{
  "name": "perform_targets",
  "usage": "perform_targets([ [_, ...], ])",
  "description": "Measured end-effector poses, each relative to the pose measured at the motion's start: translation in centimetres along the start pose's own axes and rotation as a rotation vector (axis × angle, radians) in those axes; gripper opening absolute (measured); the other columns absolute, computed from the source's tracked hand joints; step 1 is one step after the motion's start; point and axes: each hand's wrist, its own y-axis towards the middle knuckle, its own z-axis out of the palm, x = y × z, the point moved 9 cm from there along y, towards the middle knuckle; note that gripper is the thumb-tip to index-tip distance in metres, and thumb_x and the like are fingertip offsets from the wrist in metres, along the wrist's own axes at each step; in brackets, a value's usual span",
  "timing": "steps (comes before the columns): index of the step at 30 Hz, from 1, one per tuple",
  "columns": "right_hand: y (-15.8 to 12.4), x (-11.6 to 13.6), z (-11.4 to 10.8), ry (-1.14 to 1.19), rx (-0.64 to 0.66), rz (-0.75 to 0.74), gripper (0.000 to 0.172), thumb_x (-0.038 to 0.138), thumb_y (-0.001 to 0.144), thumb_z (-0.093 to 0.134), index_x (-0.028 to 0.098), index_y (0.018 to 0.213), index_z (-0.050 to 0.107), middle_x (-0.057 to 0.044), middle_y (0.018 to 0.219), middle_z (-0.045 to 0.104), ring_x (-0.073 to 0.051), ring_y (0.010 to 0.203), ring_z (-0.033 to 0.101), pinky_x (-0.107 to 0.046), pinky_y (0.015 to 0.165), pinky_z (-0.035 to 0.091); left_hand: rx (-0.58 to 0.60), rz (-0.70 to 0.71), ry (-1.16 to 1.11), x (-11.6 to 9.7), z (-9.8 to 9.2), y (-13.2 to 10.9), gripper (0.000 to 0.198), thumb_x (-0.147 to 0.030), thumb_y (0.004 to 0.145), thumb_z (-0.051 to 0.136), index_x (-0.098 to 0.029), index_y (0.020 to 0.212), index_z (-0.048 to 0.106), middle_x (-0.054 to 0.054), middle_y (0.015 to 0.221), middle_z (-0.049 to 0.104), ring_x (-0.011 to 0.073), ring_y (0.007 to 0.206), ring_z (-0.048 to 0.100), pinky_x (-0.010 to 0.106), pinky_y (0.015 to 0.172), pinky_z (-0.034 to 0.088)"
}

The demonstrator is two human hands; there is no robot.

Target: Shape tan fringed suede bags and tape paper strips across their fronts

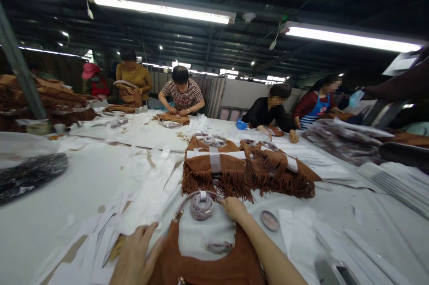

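Brown suede bag (208, 271) flat on table (50, 213), near edge. Left hand (136, 253) splayed open on bag's left side, gripping nothing. Right hand (234, 208) fingers curled beside wrapped handle (201, 205), grip unclear. Bag likely soft, floppy, light; best held at handle.

Ceiling tubes (161, 8) far above the left hand (136, 253) and right hand (234, 208) are blowing out white, and the roof around them is looking dark. The white desk (43, 218) is glowing evenly, with shadows barely showing. Edges are bending fisheye-style, and the left hand is blurring a bit.
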Motion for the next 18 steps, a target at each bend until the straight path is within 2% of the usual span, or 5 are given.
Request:
perform_targets([
  [3, 0.1, 0.6, -1.0, -0.023, -0.030, -0.030, 0.053, 0.054, 0.091, 0.035, 0.013, 0.093, 0.068, -0.021, 0.091, 0.068, -0.033, 0.089, 0.065, -0.041, 0.072, 0.047, 0.042, 0.146, 0.062, -4.0, 2.0, 7.0, 0.040, -0.035, 0.093, 0.035, -0.019, 0.128, 0.048, 0.012, 0.122, 0.054, 0.0273, 0.112, 0.052, 0.042, 0.098, 0.040],
  [6, 0.4, 3.4, -2.0, -0.020, -0.098, -0.170, 0.040, 0.042, 0.092, 0.041, 0.017, 0.118, 0.056, -0.018, 0.108, 0.063, -0.030, 0.102, 0.059, -0.041, 0.083, 0.044, 0.194, 0.194, 0.141, -5.8, 7.1, 13.3, 0.039, -0.014, 0.088, 0.036, -0.014, 0.125, 0.048, 0.015, 0.120, 0.055, 0.0264, 0.112, 0.052, 0.039, 0.095, 0.040],
  [8, 0.7, 5.9, -2.0, -0.004, -0.115, -0.301, 0.037, 0.033, 0.089, 0.049, 0.023, 0.124, 0.051, -0.013, 0.117, 0.060, -0.026, 0.110, 0.054, -0.037, 0.090, 0.040, 0.277, 0.234, 0.141, -6.3, 10.3, 15.9, 0.034, -0.009, 0.085, 0.038, -0.014, 0.114, 0.055, 0.013, 0.112, 0.059, 0.0242, 0.108, 0.055, 0.034, 0.092, 0.041],
  [12, 1.7, 8.9, -0.1, 0.023, -0.091, -0.444, 0.038, 0.023, 0.080, 0.058, 0.025, 0.118, 0.054, -0.007, 0.112, 0.061, -0.023, 0.105, 0.056, -0.033, 0.088, 0.041, 0.356, 0.292, 0.140, -6.3, 14.4, 18.0, 0.026, -0.009, 0.086, 0.039, -0.016, 0.103, 0.058, 0.012, 0.106, 0.063, 0.0218, 0.102, 0.058, 0.030, 0.088, 0.042],
  [18, 3.8, 8.0, 3.1, 0.049, -0.096, -0.388, 0.017, 0.019, 0.082, 0.054, 0.019, 0.099, 0.060, -0.009, 0.098, 0.063, -0.023, 0.091, 0.060, -0.034, 0.080, 0.045, 0.347, 0.241, 0.136, -5.2, 16.4, 18.4, 0.027, -0.009, 0.087, 0.035, -0.015, 0.103, 0.055, 0.012, 0.108, 0.062, 0.0203, 0.102, 0.059, 0.029, 0.088, 0.042],
])
